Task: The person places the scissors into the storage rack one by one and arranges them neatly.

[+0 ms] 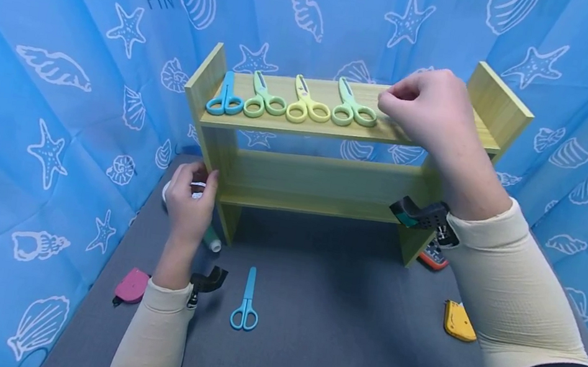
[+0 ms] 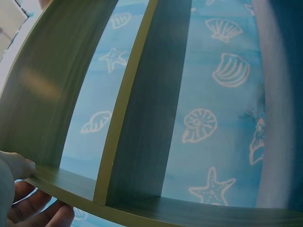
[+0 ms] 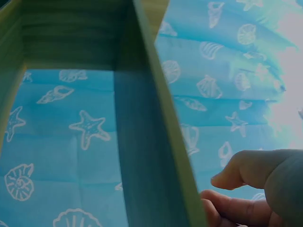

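Observation:
A pale wooden two-tier shelf point(image 1: 329, 176) stands in the head view. Along its top board lie several pairs of small scissors, from a blue pair point(image 1: 225, 98) through a green pair point(image 1: 264, 101) and a yellow pair point(image 1: 307, 107) to another green pair point(image 1: 353, 109). My right hand point(image 1: 431, 109) hovers over the board just right of that last pair, thumb and forefinger slightly apart with nothing visible between them. My left hand point(image 1: 190, 197) grips the shelf's left side panel; in the left wrist view, its thumb and fingers point(image 2: 35, 208) straddle the panel's edge.
On the grey table point(image 1: 319, 325), another blue pair of scissors point(image 1: 246, 302) lies in front. A pink tape measure point(image 1: 131, 286) sits left, a yellow tape measure point(image 1: 459, 321) right. A green tube point(image 1: 212, 238) lies beside the shelf's left foot, a red-edged device point(image 1: 433, 256) beside its right.

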`<state>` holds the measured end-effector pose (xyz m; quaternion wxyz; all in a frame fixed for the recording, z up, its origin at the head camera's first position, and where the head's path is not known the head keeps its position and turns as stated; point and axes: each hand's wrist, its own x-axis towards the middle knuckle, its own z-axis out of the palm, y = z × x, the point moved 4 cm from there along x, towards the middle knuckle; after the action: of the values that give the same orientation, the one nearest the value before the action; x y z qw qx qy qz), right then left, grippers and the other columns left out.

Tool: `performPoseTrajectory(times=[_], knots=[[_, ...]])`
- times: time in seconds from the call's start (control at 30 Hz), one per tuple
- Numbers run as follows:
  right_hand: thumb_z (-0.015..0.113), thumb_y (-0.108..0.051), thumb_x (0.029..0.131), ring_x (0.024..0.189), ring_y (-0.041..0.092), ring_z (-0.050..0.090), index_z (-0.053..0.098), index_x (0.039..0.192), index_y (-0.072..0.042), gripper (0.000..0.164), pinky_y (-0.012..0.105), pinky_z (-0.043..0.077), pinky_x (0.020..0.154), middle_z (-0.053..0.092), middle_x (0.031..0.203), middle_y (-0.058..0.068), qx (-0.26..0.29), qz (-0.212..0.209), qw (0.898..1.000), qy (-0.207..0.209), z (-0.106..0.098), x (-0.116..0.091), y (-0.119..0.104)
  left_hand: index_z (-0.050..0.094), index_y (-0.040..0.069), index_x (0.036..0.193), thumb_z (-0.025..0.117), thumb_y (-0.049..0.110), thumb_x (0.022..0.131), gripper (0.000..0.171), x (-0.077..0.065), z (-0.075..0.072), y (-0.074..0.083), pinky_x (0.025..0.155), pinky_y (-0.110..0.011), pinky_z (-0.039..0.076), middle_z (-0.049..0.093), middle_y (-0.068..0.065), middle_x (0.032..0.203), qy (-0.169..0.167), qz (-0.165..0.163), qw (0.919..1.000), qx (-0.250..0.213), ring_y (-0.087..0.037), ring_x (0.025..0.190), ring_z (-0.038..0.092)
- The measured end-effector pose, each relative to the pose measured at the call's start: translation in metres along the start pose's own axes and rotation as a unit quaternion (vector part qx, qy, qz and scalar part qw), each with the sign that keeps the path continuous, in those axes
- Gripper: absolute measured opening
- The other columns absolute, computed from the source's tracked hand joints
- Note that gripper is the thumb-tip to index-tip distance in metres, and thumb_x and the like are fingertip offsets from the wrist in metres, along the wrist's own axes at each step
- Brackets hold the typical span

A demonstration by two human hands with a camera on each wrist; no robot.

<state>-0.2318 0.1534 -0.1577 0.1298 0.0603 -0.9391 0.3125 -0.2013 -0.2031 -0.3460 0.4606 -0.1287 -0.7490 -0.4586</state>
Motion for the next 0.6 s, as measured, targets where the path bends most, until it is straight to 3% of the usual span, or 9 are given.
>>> performPoseTrajectory(times=[0.23, 0.37, 0.6], knots=[[0.061, -0.038, 0.096, 0.076, 0.019, 0.058, 0.079, 0.109, -0.012, 0.034, 0.027, 0.043, 0.056, 0.071, 0.1, 0.003, 0.044, -0.011, 0.997, 0.06, -0.008, -0.037, 0.005, 0.067, -0.007, 0.101, 0.071, 0.007, 0.096, 0.016, -0.001, 0.001, 0.0, 0.071, -0.015, 0.051, 0.065, -0.019, 0.095, -0.005, 0.002, 1.0, -0.004, -0.027, 0.083, 0.067], [0.066, -0.042, 0.096, 0.072, 0.018, 0.06, 0.08, 0.105, -0.012, 0.034, 0.025, 0.043, 0.056, 0.072, 0.092, 0.002, 0.069, -0.035, 0.993, 0.092, -0.007, -0.06, 0.008, 0.067, -0.006, 0.102, 0.071, 0.007, 0.096, 0.015, -0.002, 0.002, 0.0, 0.071, -0.016, 0.051, 0.065, -0.018, 0.095, -0.005, 0.0, 1.0, -0.003, -0.026, 0.083, 0.066], [0.071, -0.031, 0.095, 0.062, 0.014, 0.055, 0.08, 0.097, -0.009, 0.024, 0.022, 0.04, 0.054, 0.07, 0.081, 0.002, 0.088, -0.095, 0.981, 0.146, 0.01, -0.096, 0.012, 0.067, -0.006, 0.102, 0.072, 0.008, 0.096, 0.016, -0.001, 0.0, 0.0, 0.071, -0.017, 0.051, 0.065, -0.018, 0.095, 0.003, 0.001, 1.0, -0.006, -0.027, 0.084, 0.067]])
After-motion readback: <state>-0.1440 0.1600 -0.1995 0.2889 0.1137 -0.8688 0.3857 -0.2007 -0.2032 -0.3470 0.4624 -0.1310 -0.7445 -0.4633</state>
